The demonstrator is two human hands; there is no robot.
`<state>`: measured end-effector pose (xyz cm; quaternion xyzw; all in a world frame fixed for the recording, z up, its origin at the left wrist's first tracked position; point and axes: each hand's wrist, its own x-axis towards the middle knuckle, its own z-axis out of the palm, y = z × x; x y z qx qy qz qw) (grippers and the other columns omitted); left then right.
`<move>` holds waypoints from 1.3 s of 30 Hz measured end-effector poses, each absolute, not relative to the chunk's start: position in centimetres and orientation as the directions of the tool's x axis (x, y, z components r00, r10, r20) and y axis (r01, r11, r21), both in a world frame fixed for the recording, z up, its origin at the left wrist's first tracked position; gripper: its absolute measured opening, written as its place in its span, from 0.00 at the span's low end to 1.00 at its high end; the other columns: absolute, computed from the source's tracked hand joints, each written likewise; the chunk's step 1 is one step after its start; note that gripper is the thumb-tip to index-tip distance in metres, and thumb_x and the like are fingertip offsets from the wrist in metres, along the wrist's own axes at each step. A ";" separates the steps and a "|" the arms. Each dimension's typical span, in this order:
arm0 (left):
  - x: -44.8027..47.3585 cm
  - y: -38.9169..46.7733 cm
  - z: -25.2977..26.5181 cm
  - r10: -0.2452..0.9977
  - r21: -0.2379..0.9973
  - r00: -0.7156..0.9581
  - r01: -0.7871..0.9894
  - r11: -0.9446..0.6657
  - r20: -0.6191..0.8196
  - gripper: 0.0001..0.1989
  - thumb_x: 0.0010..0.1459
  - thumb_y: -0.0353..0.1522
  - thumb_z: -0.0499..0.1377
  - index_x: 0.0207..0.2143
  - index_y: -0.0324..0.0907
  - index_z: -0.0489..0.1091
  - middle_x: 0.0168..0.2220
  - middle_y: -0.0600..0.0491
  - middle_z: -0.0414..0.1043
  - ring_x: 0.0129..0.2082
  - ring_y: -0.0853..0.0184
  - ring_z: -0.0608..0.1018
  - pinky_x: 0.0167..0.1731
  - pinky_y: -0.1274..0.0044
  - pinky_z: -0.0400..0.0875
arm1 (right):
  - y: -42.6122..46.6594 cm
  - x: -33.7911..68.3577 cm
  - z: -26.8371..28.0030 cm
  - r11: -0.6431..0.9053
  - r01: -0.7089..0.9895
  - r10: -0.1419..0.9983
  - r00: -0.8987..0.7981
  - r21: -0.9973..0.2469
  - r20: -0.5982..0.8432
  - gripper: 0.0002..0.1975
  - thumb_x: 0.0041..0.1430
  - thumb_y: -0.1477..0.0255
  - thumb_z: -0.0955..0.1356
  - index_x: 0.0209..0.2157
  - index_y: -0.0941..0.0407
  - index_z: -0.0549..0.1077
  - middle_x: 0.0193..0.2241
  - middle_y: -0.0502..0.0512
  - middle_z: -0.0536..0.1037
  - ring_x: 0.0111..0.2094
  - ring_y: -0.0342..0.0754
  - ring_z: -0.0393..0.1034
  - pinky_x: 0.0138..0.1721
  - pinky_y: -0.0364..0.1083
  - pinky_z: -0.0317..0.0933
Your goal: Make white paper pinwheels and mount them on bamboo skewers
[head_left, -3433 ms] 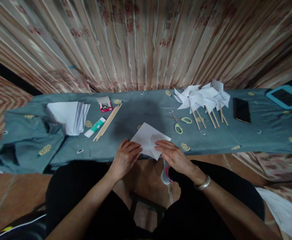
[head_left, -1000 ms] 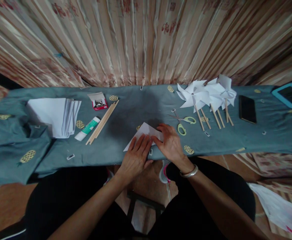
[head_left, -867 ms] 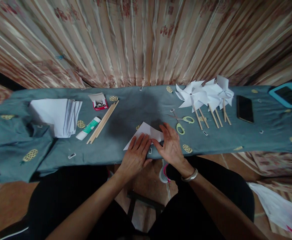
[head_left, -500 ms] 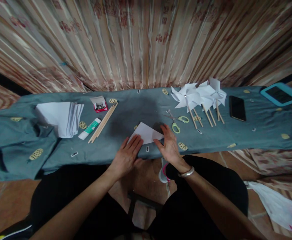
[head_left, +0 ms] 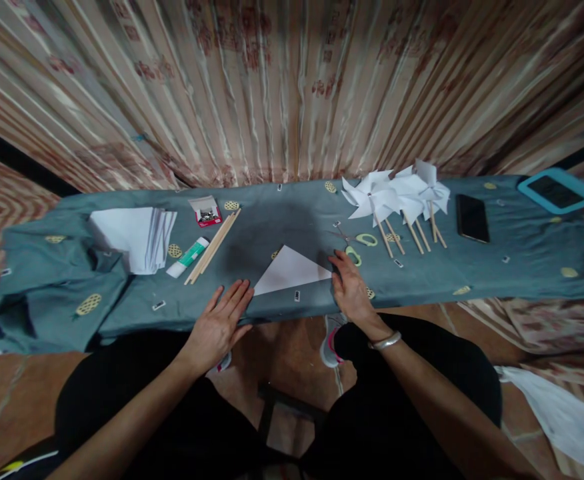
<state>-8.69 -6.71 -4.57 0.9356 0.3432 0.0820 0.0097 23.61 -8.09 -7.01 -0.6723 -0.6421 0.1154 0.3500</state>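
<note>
White paper triangle lies flat on the green cloth, between the two hands, long edge toward the person. Left hand is open, palm down, fingers extended, nothing gripped; its fingertips sit at the triangle's left corner, can't tell if contact or just beside. Right hand is at the right corner, fingers loosely bent; can't tell whether it pinches the paper or only rests there. Silver bracelet on the right wrist. Beyond the left hand: wooden sticks, with the glue tube just left of them and a small red box of metal bits further out. Paper stack is well to the left hand's left. Green-handled scissors are just beyond the right hand; paper pinwheels further out, phone and blue-framed tablet off to its right.
</note>
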 end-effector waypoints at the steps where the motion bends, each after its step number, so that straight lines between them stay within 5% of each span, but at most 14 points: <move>1: -8.7 -6.8 -4.6 0.646 0.079 0.749 0.642 -0.762 0.146 0.30 0.64 0.37 0.53 0.65 0.34 0.54 0.66 0.38 0.56 0.66 0.54 0.60 0.64 0.60 0.52 | -8.1 23.7 -7.0 0.080 0.777 0.942 0.146 -0.624 0.302 0.22 0.61 0.76 0.57 0.54 0.62 0.69 0.59 0.69 0.67 0.62 0.56 0.59 0.63 0.59 0.55; 10: -8.0 -7.4 -5.0 0.767 0.256 0.620 0.724 -0.640 0.164 0.34 0.66 0.39 0.50 0.69 0.38 0.40 0.65 0.35 0.56 0.66 0.54 0.60 0.63 0.56 0.51 | -7.6 23.7 -5.4 0.098 0.790 0.973 0.052 -0.606 0.225 0.20 0.63 0.63 0.63 0.52 0.58 0.72 0.59 0.68 0.67 0.61 0.60 0.61 0.61 0.61 0.56; 17: -6.0 -7.2 -5.5 0.827 0.414 0.518 0.719 -0.558 0.216 0.34 0.65 0.38 0.51 0.68 0.43 0.40 0.65 0.37 0.58 0.65 0.53 0.62 0.63 0.52 0.49 | -7.5 22.8 -4.7 0.082 0.777 0.977 0.063 -0.625 0.206 0.10 0.57 0.71 0.69 0.41 0.55 0.76 0.58 0.65 0.69 0.58 0.60 0.66 0.58 0.60 0.59; 24: -4.3 -5.7 -3.9 0.822 0.490 0.429 0.660 -0.569 0.376 0.40 0.62 0.37 0.57 0.69 0.46 0.37 0.68 0.37 0.50 0.67 0.51 0.55 0.62 0.54 0.53 | -7.8 22.1 -3.1 0.139 0.787 0.932 0.101 -0.601 0.348 0.04 0.59 0.73 0.67 0.32 0.54 0.74 0.56 0.62 0.72 0.56 0.57 0.68 0.57 0.58 0.61; 33: -4.2 -3.6 -2.8 0.732 0.481 0.520 0.552 -0.681 0.440 0.21 0.58 0.25 0.54 0.55 0.45 0.67 0.60 0.45 0.63 0.60 0.53 0.65 0.58 0.58 0.63 | -9.1 18.7 -3.4 0.382 0.869 0.897 -0.267 -0.314 0.352 0.09 0.61 0.79 0.63 0.37 0.57 0.73 0.58 0.66 0.69 0.55 0.59 0.65 0.52 0.59 0.63; 36: -5.2 -4.6 -2.0 0.830 0.577 0.423 0.597 -0.558 0.364 0.17 0.59 0.29 0.56 0.51 0.43 0.70 0.59 0.45 0.62 0.59 0.52 0.66 0.56 0.60 0.65 | -9.4 18.6 -3.7 0.425 0.860 0.879 -0.318 -0.281 0.355 0.09 0.61 0.80 0.62 0.38 0.57 0.73 0.57 0.66 0.71 0.54 0.59 0.65 0.50 0.59 0.64; 39: -6.2 -6.1 -1.4 0.961 0.749 0.158 0.602 -0.275 0.226 0.18 0.59 0.37 0.57 0.51 0.42 0.70 0.54 0.44 0.66 0.52 0.55 0.72 0.52 0.62 0.69 | -9.4 18.6 -3.7 0.427 0.856 0.878 -0.316 -0.292 0.359 0.10 0.61 0.80 0.61 0.38 0.57 0.73 0.56 0.66 0.71 0.53 0.58 0.66 0.51 0.59 0.65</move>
